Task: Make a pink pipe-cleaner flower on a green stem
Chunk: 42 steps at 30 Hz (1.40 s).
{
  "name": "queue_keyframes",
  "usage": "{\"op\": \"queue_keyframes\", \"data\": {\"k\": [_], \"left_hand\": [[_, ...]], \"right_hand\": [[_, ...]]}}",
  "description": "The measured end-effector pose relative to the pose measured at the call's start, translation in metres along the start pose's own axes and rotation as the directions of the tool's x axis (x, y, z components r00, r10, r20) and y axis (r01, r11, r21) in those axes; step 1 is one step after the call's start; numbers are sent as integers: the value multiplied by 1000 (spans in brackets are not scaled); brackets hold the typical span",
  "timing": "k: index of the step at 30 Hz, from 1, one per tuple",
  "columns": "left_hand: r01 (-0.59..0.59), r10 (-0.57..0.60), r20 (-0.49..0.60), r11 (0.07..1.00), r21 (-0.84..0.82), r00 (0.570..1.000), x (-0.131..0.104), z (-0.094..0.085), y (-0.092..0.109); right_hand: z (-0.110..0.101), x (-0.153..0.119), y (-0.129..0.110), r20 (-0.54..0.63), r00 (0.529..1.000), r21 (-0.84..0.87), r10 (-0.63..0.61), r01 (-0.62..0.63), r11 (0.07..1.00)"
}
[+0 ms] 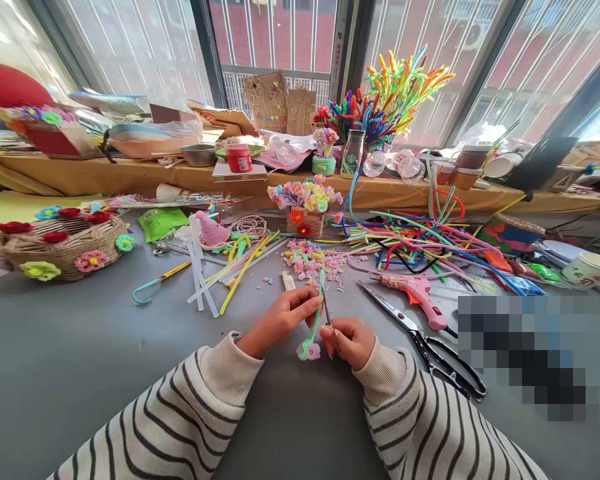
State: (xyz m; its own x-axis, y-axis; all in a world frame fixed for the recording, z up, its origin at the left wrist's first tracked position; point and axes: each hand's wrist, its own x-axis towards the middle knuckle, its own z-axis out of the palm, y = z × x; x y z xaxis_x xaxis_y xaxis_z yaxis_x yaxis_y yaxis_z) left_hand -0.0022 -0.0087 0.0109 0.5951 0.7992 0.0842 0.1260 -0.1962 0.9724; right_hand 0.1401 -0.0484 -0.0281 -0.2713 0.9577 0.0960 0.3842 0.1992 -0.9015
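My left hand [285, 320] is closed on a light green pipe cleaner [317, 327] that stands nearly upright between thumb and fingers. At its lower end hangs a small pink and green fuzzy flower [310, 351]. In my right hand [350, 340], the fingers are pinched round a slim, dark metal tool [328, 309] with a narrow tip. That tip meets the pipe cleaner near my left thumb; whether the tool is scissors or tweezers is unclear. Just beyond my hands, pastel fuzz trimmings [313, 263] are scattered on the grey table [105, 360].
Large scissors [415, 327] and a pink glue gun [420, 293] lie at right. Behind are loose pipe cleaners [420, 240] and a flower box [305, 223]. Glue sticks [203, 277], a crochet hook [160, 280] and a flower-trimmed basket [65, 250] are at left.
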Motion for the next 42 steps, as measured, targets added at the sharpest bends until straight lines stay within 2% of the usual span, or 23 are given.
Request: {"op": "queue_keyframes", "data": {"k": [5,11,15,18,23,27,30,35,39,42], "left_hand": [[-1,0,-32,1000,-27,999,0,0,2],[6,-5,44,1000,-19,999,0,0,-2],[9,-9,9,1000,-7,1000,1,-1,-2],[32,-32,1,999,-27,999,0,-1,0],[50,-46,78,998,-41,996,-1,-1,0],[48,-46,41,997,-60,998,0,-2,-1],[53,-50,34,996,-75,998,0,-2,0],[71,-66,102,996,-50,993,-2,-2,1],[70,-66,62,995,-69,996,-2,-2,0],[69,-65,58,996,-61,996,-2,-3,0]], "right_hand": [[1,2,2,-47,998,-27,-30,28,999],[2,1,0,-12,1000,18,-5,5,1000],[2,2,3,-55,998,-40,-3,1,999],[1,2,4,-41,999,-33,-17,15,999],[0,1,2,-5,1000,-19,-1,1,1000],[0,2,3,-46,999,-32,16,-17,999],[0,2,3,-44,999,-12,16,-16,1000],[-3,1,1,28,999,36,40,-41,999],[-3,0,1,-21,999,54,45,-44,998],[-2,1,2,4,999,86,35,-35,996]]}}
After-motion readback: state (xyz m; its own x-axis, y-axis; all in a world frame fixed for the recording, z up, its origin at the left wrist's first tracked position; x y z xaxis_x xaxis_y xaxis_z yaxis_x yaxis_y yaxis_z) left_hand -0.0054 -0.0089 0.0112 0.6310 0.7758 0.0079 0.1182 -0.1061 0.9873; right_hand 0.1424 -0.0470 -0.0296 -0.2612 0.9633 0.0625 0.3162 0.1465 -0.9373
